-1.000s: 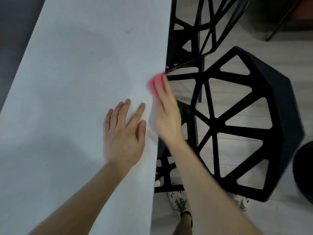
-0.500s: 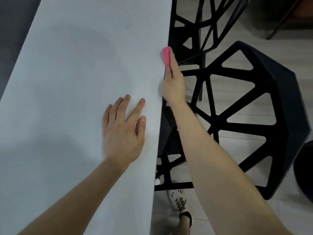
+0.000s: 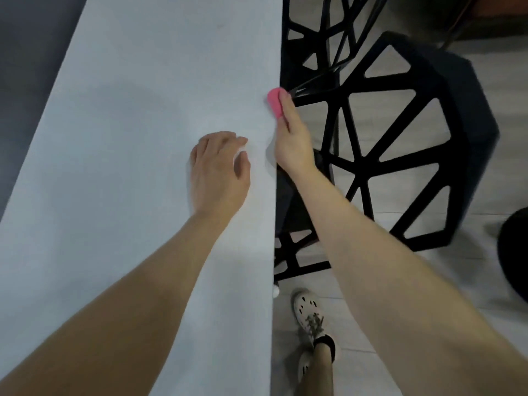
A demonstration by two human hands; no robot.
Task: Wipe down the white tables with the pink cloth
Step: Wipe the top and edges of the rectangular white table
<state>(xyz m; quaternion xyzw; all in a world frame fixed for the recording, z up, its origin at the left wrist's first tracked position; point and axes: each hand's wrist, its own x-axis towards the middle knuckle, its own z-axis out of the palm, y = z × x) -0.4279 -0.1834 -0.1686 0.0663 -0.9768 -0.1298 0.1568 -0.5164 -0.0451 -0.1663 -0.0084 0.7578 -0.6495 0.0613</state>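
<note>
Pink cloth (image 3: 275, 105) sits right on the tabletop's (image 3: 143, 110) right-hand edge, pinned there under the straight fingers of the right hand (image 3: 293, 144). The thumb is hidden, so I can't say whether it hooks round. That edge runs straight away from the person, and the cloth lies at the hand's far end, fingertips leading. Left hand (image 3: 218, 172) rests on the white top just beside, loosely curled, holding nothing. Any stroke from here looks set to follow the edge lengthwise, with the black chair (image 3: 471, 124) close alongside.
</note>
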